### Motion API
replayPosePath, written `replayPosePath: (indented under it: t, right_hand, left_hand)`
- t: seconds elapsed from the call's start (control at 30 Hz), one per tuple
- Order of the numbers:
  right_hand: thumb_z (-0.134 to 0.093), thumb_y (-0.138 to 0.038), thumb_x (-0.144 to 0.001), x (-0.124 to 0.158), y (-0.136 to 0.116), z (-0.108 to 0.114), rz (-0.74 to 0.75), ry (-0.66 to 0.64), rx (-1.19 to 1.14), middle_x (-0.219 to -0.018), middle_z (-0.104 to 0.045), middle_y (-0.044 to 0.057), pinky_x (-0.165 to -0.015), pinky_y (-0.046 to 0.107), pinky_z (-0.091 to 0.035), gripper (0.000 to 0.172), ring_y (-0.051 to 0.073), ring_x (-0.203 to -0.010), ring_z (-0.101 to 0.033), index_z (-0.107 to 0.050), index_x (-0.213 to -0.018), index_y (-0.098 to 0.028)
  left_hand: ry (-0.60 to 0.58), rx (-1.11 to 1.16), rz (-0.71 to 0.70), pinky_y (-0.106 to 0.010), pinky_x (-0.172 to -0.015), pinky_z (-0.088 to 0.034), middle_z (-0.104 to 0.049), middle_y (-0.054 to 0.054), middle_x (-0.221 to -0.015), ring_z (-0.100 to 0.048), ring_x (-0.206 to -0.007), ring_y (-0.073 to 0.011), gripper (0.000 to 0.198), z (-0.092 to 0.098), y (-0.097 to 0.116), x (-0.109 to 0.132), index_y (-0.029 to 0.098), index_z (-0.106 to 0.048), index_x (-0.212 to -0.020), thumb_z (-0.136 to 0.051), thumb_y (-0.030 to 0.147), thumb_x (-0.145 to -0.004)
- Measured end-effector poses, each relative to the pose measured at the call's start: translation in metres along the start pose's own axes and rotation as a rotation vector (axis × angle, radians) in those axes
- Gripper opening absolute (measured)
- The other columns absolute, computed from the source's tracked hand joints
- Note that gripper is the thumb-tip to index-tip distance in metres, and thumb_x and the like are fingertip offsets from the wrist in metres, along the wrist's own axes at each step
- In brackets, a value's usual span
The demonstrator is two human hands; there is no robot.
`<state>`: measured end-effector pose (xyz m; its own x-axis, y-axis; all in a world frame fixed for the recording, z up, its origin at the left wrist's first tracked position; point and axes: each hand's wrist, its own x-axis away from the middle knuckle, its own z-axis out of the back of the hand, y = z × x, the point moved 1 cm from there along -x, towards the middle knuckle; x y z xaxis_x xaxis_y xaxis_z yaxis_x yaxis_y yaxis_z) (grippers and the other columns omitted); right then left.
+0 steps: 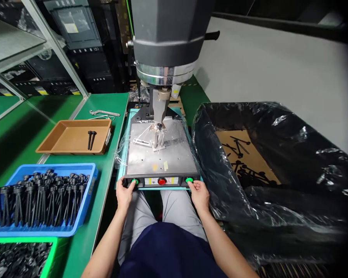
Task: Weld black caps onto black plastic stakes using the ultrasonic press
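Note:
My left hand (125,196) is at the left front corner of a press machine's base, its thumb on the left green button (135,181). My right hand (200,195) has its thumb on the right green button (189,180). Both hands hold nothing, thumbs apart from the fingers. Between the buttons is a red button (161,181). Above the metal work plate (145,162), the press head (166,46) reaches down to a small fixture (157,141). A dark round part (159,126) shows at its top; what is clamped there is too small to make out.
At left on the green table stand a brown tray (66,139) with two black screw-like parts, a blue tray (88,170) full of them, and a green bin (56,247) of small black pieces. Wrenches (104,113) lie behind. A black-lined box (266,208) at right holds scattered black parts.

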<state>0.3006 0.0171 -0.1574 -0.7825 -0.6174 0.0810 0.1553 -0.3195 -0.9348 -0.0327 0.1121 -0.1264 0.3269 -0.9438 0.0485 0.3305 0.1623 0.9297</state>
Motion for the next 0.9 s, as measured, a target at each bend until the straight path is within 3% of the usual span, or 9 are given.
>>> replayPosePath:
  t: [0.17,0.27,0.5,0.7,0.9]
  right_hand:
    - [-0.069,-0.070,-0.064,-0.010,0.003,0.003,0.069,0.003,0.196,-0.067,-0.064,0.003,-0.065,0.034,-0.043,0.052,0.022,-0.064,-0.059,-0.059,-0.076,-0.020]
    - [-0.071,-0.069,-0.062,-0.012,0.005,0.005,0.052,-0.014,0.198,-0.065,-0.062,0.002,-0.062,0.033,-0.044,0.052,0.022,-0.062,-0.058,-0.059,-0.076,-0.021]
    - [-0.085,-0.048,-0.054,-0.007,0.013,0.009,-0.126,-0.143,-0.223,-0.073,-0.067,0.001,-0.058,0.029,-0.051,0.047,0.019,-0.068,-0.062,-0.064,-0.083,-0.019]
    - [-0.085,-0.043,-0.057,-0.001,0.017,0.009,-0.136,-0.151,-0.257,-0.079,-0.069,0.002,-0.057,0.027,-0.054,0.042,0.020,-0.073,-0.064,-0.066,-0.085,-0.018]
    - [-0.084,-0.043,-0.058,0.001,0.018,0.009,-0.136,-0.159,-0.256,-0.079,-0.069,0.002,-0.056,0.028,-0.055,0.040,0.020,-0.072,-0.063,-0.068,-0.084,-0.018]
  left_hand:
    - [-0.034,-0.093,-0.052,-0.045,-0.096,-0.044,-0.063,-0.010,-0.108,-0.059,-0.104,-0.0300,0.059,0.001,-0.003,-0.010,0.020,-0.063,-0.111,-0.080,0.048,-0.062]
    - [-0.065,-0.088,-0.057,-0.046,-0.096,-0.044,-0.063,-0.011,-0.111,-0.059,-0.106,-0.0313,0.061,0.003,-0.005,-0.015,0.020,-0.064,-0.112,-0.080,0.049,-0.061]
    - [-0.172,0.172,0.059,-0.041,-0.096,-0.046,-0.068,-0.010,-0.109,-0.061,-0.107,-0.0282,0.064,0.012,-0.013,-0.019,0.020,-0.066,-0.112,-0.085,0.046,-0.057]
    - [-0.124,0.242,0.130,-0.039,-0.094,-0.048,-0.068,-0.010,-0.110,-0.062,-0.107,-0.0267,0.061,0.016,-0.021,-0.010,0.019,-0.066,-0.110,-0.084,0.047,-0.059]
    - [-0.030,0.181,0.070,-0.041,-0.091,-0.049,-0.068,-0.010,-0.101,-0.064,-0.094,-0.0242,0.049,0.014,-0.004,0.000,0.018,-0.064,-0.106,-0.073,0.052,-0.072]
